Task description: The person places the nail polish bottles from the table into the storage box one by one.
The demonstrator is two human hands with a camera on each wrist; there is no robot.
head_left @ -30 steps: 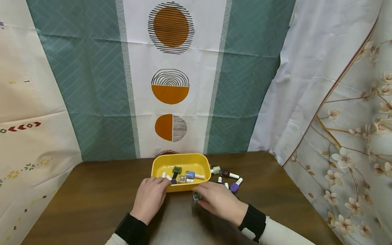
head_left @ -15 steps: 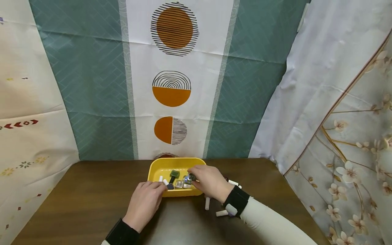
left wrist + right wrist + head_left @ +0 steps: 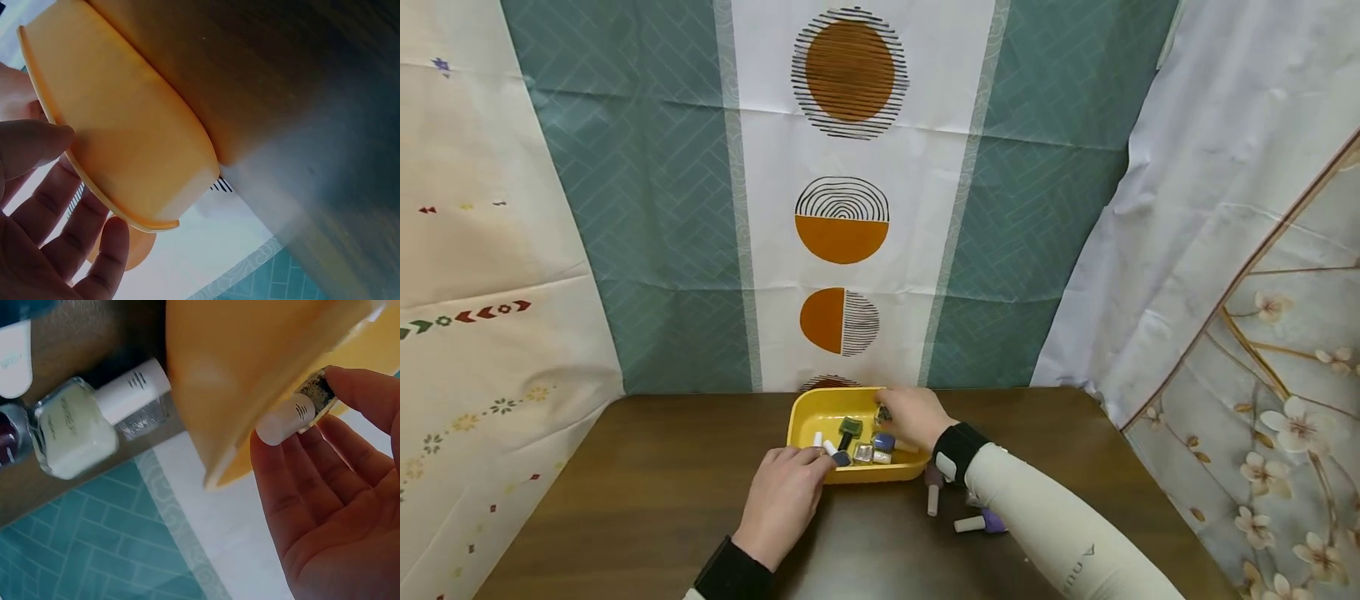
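My left hand [image 3: 790, 500] grips the front-left rim of a yellow plastic tray [image 3: 131, 119], thumb against the outer wall and fingers over the edge. Over the tray's back right part, my right hand [image 3: 917, 417] pinches a nail polish bottle [image 3: 317, 390] of dark glitter with a white cap, between thumb and fingers. Inside the tray lie a green nail polish bottle [image 3: 850, 427] with a black cap, a blue bottle [image 3: 883, 442], a clear silvery bottle [image 3: 863, 453] and a dark blue bottle [image 3: 841, 458] close to my left fingertips.
Right of the tray, on the brown table [image 3: 685, 467], lie a purple bottle [image 3: 992, 522], a pale green bottle [image 3: 72, 428], a silver glitter bottle [image 3: 144, 422] and a dark red bottle [image 3: 9, 434]. A patterned curtain [image 3: 655, 250] hangs behind the table.
My right hand has carried the glitter nail polish bottle from in front of the tray, across its rim, to the back right inside. My left hand keeps its grip on the rim.
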